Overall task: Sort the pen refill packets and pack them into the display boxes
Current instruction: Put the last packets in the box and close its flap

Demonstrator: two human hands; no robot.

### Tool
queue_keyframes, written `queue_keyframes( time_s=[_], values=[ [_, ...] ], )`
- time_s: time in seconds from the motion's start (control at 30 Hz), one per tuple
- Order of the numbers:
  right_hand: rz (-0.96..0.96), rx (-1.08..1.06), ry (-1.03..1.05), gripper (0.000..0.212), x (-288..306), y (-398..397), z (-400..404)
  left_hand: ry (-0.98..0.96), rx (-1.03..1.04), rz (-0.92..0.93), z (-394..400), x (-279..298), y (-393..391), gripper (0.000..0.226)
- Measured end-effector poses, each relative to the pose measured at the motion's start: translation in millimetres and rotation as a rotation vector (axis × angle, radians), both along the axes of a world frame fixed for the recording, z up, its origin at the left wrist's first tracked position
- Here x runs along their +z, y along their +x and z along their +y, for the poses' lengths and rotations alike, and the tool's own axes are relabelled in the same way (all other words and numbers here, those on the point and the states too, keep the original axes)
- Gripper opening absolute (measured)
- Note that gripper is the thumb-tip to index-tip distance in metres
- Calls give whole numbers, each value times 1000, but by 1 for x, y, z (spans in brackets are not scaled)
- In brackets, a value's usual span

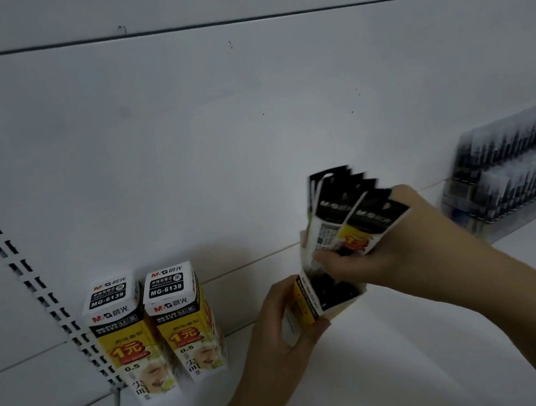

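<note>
Left hand (280, 328) grips display box (312, 305); right hand (385, 254) pinches refill packets (349, 210).

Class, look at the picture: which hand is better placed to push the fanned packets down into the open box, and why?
The right hand: it already grips the fanned packets above the open box, which the left hand holds.

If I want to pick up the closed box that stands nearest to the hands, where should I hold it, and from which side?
Probably grip the right closed box across its narrow upper body, coming from above and the front. It stands upright, close beside the left closed box, with the wall close behind, so the top and front look freest.
</note>
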State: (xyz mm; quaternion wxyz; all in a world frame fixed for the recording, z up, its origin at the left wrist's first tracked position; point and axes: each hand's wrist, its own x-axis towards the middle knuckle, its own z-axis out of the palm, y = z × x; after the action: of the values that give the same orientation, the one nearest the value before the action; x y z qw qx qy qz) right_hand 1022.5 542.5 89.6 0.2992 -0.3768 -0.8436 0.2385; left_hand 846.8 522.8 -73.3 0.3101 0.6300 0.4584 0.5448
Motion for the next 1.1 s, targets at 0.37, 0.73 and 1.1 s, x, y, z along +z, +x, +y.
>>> queue_keyframes(
  time_s=[0.37, 0.73, 1.1],
  values=[
    [63, 159, 15, 43, 31, -2, 2, -3, -37, -102, -3, 6, 1, 46],
    [-402, 39, 227, 25, 10, -9, 5, -8, -27, -98, -4, 6, 1, 48],
    [-727, -64, 483, 24, 0, -25, 0, -6, -17, -50, -4, 3, 0, 50]
  ],
)
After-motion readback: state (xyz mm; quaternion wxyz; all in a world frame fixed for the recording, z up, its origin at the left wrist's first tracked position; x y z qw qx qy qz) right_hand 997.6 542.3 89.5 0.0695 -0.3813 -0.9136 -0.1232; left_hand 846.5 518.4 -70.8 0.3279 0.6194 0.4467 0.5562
